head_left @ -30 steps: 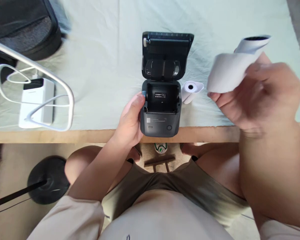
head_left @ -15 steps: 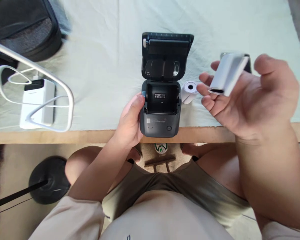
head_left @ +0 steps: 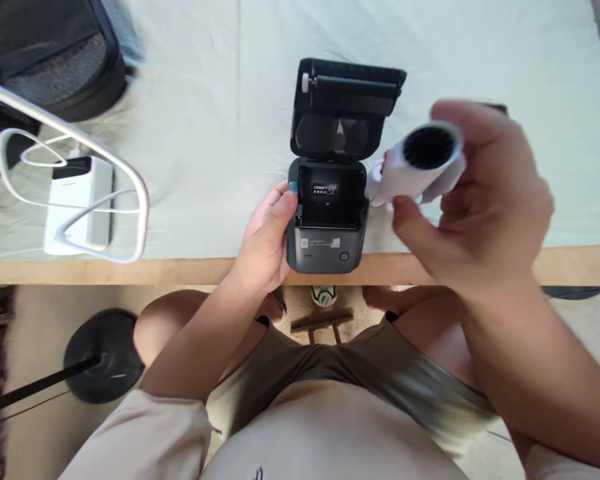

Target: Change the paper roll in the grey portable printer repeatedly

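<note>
Your left hand (head_left: 267,237) rested against the left side of the one small dark printer (head_left: 327,223), fingers curled onto its casing and thumb near its front corner, steadying it at the near edge of the table (head_left: 130,270). The printer's lid (head_left: 347,100) stood open and tilted back, and its paper bay showed only a small label inside.

Your right hand (head_left: 480,200) was raised just right of the printer, thumb and fingers closed around one white paper roll (head_left: 420,163), whose dark hollow core faced you. The roll hung above the cloth, beside the open bay but not in it. A second white roll (head_left: 376,183) lay on the cloth just beside the printer's right side, mostly hidden behind the held one. That made two rolls in all.

To the far left lay one white power bank (head_left: 77,203) with one white cable (head_left: 25,157) looped around it, and one black bag (head_left: 50,53) sat in the corner.
</note>
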A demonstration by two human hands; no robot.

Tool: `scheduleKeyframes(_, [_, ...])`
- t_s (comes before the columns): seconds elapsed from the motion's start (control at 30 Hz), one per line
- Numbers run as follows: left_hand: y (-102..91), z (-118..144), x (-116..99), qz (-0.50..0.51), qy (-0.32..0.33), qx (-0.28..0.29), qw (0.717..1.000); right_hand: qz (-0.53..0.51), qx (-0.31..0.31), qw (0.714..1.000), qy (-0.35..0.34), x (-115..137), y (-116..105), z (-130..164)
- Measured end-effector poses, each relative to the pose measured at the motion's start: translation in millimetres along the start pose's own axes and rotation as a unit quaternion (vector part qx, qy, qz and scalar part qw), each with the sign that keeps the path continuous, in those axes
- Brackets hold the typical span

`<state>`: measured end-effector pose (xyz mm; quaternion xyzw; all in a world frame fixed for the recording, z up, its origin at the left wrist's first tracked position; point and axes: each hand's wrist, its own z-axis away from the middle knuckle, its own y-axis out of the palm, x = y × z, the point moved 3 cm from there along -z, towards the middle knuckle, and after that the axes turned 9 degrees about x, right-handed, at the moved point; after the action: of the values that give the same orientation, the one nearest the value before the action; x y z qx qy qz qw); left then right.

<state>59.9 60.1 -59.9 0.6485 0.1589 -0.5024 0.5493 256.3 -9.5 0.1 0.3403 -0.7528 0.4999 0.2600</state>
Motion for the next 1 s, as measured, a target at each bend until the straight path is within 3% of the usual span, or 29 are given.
scheduleKeyframes(0.1, [2.5, 1.3, -0.1, -0.025, 0.008, 0.015, 1.000, 0.118, 0.019, 0.987, -0.109, 22.2, 9.9, -4.6])
scheduleKeyframes(0.27, [3.1, 4.4, -0.4, -0.044, 0.023, 0.014, 0.999, 0.263, 0.104, 0.957, -0.072, 21.5, 22.3, -14.2])
scheduleKeyframes(0.33, [2.6, 5.3, -0.2, -0.045, 0.026, 0.013, 0.999, 0.285, 0.108, 0.950, -0.075, 16.8, 24.3, -15.5])
scheduleKeyframes(0.53, [1.8, 6.3, -0.4, -0.047, 0.026, 0.014, 0.998, 0.265, 0.088, 0.957, -0.074, 11.8, 31.2, -15.4])
scheduleKeyframes(0.67, [2.5, 7.6, -0.8, -0.064, 0.025, 0.007, 0.998, 0.278, -0.003, 0.947, -0.160, 22.1, 29.9, -5.5])
scheduleKeyframes(0.73, [2.0, 8.8, -1.0, -0.050, 0.019, 0.010, 0.998, 0.263, 0.013, 0.943, -0.205, 26.8, 29.4, 1.1])
scheduleKeyframes(0.87, [-2.5, 9.4, -1.9, -0.066, -0.009, 0.059, 0.996, 0.204, 0.083, 0.950, -0.222, 28.8, 26.6, 8.5])
scheduleKeyframes(0.93, [-6.6, 7.7, -1.0, -0.113, -0.031, 0.093, 0.989, 0.146, 0.073, 0.965, -0.207, 25.9, 22.3, 8.1])
scheduleKeyframes(1.0, [-11.2, 4.9, 1.3, -0.148, -0.045, 0.117, 0.981, 0.093, 0.020, 0.976, -0.195, 20.9, 16.3, 6.6])
